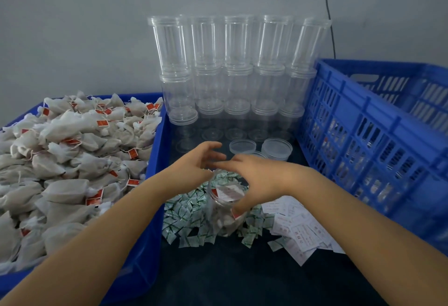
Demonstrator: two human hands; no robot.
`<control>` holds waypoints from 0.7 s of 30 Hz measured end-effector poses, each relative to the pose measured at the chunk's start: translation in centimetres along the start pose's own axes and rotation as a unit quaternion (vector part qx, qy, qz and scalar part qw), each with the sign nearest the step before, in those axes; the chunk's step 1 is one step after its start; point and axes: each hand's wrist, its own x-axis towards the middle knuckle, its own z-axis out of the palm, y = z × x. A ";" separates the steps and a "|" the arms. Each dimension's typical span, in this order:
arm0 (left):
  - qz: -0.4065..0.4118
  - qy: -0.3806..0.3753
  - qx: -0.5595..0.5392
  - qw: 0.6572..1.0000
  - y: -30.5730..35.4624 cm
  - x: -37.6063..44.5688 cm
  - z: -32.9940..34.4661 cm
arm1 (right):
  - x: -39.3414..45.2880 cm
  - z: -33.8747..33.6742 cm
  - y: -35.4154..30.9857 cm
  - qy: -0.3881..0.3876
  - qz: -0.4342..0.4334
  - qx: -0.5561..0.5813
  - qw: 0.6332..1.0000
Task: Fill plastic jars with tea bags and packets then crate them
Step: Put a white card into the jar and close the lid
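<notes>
The right hand (257, 179) is gripping the clear, tea-bag-filled plastic jar (226, 205) to steady it above the green-and-white packets (186, 218), while the left hand (197, 160) is hovering beside it, fingers spread and empty, seemingly ready to add more.

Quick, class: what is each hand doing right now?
Left hand: open, fingers loosely spread above the jar, holding nothing.
Right hand: grips the jar by its rim.
</notes>
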 end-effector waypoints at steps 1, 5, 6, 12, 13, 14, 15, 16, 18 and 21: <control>-0.004 -0.001 -0.027 1.000 0.0 0.0 0.0 | 0.1 -0.6 -0.3 -0.019 0.001 -0.014 1.000; -0.011 0.017 -0.048 0.999 -0.1 -0.1 0.4 | 0.5 -3.5 -1.4 -0.058 0.004 -0.042 0.997; -0.009 0.021 -0.050 0.999 -0.1 -0.1 0.5 | 0.4 -4.5 -1.5 -0.056 0.008 -0.046 0.997; -0.021 0.005 -0.039 0.999 0.5 0.4 1.2 | -3.0 -14.3 -1.7 0.005 0.076 -0.041 0.996; -0.020 0.000 -0.036 0.999 1.0 0.6 1.4 | -4.0 -16.0 -1.8 0.018 0.089 -0.033 0.995; -0.015 -0.007 -0.036 0.999 1.8 1.0 1.7 | -5.1 -17.6 -1.8 0.035 0.103 -0.023 0.994; -0.004 -0.014 -0.037 0.999 2.6 1.4 2.1 | -6.2 -19.1 -1.8 0.052 0.118 -0.010 0.992; 0.011 -0.021 -0.037 0.999 3.7 1.9 2.6 | -7.3 -20.3 -1.4 0.072 0.134 0.003 0.988; 0.045 -0.035 -0.042 0.997 5.8 3.1 3.8 | -9.4 -22.3 -0.2 0.117 0.168 0.017 0.979; 0.089 -0.061 -0.051 0.993 8.6 5.0 6.1 | -12.7 -24.2 2.8 0.194 0.223 0.022 0.955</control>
